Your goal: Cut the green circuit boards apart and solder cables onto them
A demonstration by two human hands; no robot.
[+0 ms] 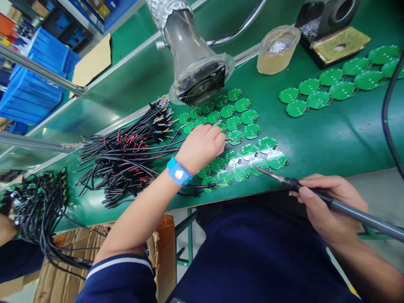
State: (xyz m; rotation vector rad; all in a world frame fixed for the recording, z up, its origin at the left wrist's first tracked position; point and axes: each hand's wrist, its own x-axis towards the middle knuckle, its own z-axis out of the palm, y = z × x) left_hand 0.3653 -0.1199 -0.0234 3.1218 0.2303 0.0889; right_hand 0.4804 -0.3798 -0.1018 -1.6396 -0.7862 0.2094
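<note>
Right hand [331, 206] wraps closed around a soldering iron [344, 204], its tip at the edge of the green boards [267, 145] mid-frame on the bench [331, 134], while the nearly closed left hand [202, 147] pinches a wire [229, 139] there.

1. The left hand [202, 147] hides some of the round green circuit boards [235, 136] and whatever its fingertips touch.
2. The soldering iron [356, 214] runs off the right edge.
3. The black wire bundle [38, 206] is cut off at the left edge.
4. Solder joints are too small to tell.
</note>
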